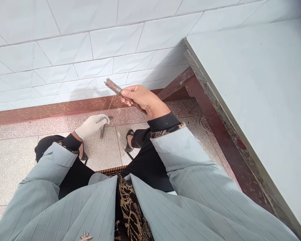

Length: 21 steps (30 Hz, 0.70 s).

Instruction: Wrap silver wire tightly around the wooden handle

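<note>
My bare right hand (137, 98) is closed around a brown stick (112, 86), which slants up to the left and has a rough, broken-looking end. Thin wire is wound in several turns around the stick, just beyond my fingertips. From there a straight length of wire (111, 104) runs down to my left hand (92, 125), which wears a white knit glove and is closed on it. A small dark piece (102, 132) pokes out below the glove, and a dark tip shows beside the fingers; I cannot tell what kind of thing it is.
White wall tiles (115, 42) rise ahead, above a reddish skirting (52, 107) and a speckled floor (12, 160). To my right stands a pale-topped table (261, 83) with a dark red frame (215, 117). A loop of pale cord (204, 125) lies on the floor near it.
</note>
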Each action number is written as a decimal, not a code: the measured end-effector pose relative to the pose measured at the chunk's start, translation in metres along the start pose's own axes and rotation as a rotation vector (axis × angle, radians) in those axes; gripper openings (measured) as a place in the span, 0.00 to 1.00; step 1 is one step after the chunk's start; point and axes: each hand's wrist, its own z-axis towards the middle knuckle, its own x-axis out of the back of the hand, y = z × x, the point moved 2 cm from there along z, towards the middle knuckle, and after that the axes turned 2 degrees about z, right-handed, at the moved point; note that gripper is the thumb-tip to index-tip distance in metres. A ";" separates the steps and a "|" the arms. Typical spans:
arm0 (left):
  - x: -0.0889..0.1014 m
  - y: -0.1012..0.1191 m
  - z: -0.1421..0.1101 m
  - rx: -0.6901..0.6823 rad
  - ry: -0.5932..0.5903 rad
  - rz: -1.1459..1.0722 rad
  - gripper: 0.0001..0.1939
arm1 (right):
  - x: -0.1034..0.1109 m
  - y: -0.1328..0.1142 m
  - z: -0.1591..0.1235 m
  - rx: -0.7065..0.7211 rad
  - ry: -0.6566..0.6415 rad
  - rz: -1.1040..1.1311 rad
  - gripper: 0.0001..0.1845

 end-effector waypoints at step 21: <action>0.006 -0.014 0.003 0.004 0.067 0.104 0.14 | -0.023 -0.007 -0.017 0.061 -0.836 -0.391 0.15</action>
